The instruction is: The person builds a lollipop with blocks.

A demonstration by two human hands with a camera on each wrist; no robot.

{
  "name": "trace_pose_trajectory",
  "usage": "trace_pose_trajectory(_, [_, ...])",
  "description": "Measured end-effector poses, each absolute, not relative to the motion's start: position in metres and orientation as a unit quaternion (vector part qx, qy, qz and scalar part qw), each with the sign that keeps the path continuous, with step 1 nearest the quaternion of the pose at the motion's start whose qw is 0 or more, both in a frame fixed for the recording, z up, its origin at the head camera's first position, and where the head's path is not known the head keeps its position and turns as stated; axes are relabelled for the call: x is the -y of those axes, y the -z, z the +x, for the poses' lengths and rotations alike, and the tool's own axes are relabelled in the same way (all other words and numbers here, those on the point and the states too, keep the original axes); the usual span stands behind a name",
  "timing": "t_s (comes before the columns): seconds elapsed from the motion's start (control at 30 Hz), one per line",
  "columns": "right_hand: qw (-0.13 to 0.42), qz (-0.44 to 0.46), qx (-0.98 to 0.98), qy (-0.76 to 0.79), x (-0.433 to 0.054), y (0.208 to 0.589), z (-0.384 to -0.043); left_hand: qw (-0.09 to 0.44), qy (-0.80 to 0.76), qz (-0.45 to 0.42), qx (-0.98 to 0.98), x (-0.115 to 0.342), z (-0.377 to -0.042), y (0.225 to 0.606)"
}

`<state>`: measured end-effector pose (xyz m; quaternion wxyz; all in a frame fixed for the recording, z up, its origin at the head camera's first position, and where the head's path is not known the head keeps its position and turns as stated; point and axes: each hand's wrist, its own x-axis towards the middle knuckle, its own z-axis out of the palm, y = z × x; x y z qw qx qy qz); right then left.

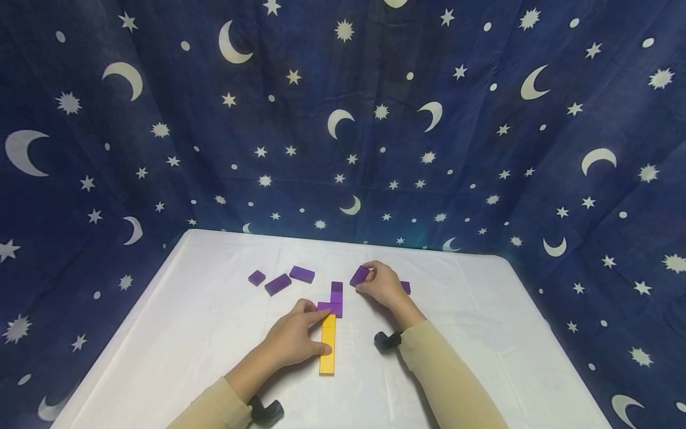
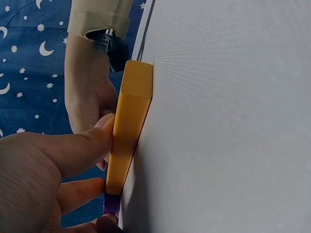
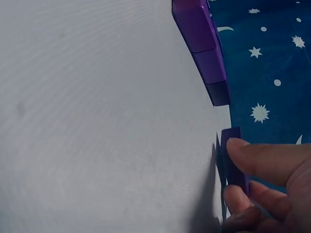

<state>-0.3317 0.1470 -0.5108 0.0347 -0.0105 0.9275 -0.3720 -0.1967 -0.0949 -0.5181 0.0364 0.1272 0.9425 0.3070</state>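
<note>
Between the thumb and fingers of my right hand (image 1: 383,286) a purple block (image 1: 359,275) is pinched, just above the table in the right wrist view. My left hand (image 1: 292,338) rests along a yellow strip of blocks (image 1: 327,362), its thumb against the side and its index fingertip at the purple block (image 1: 337,310) at the strip's far end. From there a purple column (image 1: 336,293) continues away from me, offset to the right. In the left wrist view the yellow strip (image 2: 131,111) lies flat on the cloth, with part of the purple end hidden by fingers.
Left of the column lie loose purple pieces: a short one (image 1: 256,277) and two longer ones, a tilted block (image 1: 278,284) and a farther block (image 1: 302,274). Another purple block (image 1: 406,287) shows partly behind my right hand. A white-covered table (image 1: 482,369) meets a starry blue curtain (image 1: 300,119).
</note>
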Motion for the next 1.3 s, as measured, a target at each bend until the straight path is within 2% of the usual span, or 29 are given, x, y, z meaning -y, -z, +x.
trace_pose_trajectory(0.53, [0.076, -0.091, -0.927, 0.355, -0.146, 0.508, -0.324, 0.035, -0.306, 0.13, -0.943, 0.095, -0.197, 0.52])
trace_pose_trajectory(1.3, [0.128, -0.148, -0.921, 0.336, -0.148, 0.505, -0.32, 0.037, -0.305, 0.129, -0.943, 0.094, -0.196, 0.515])
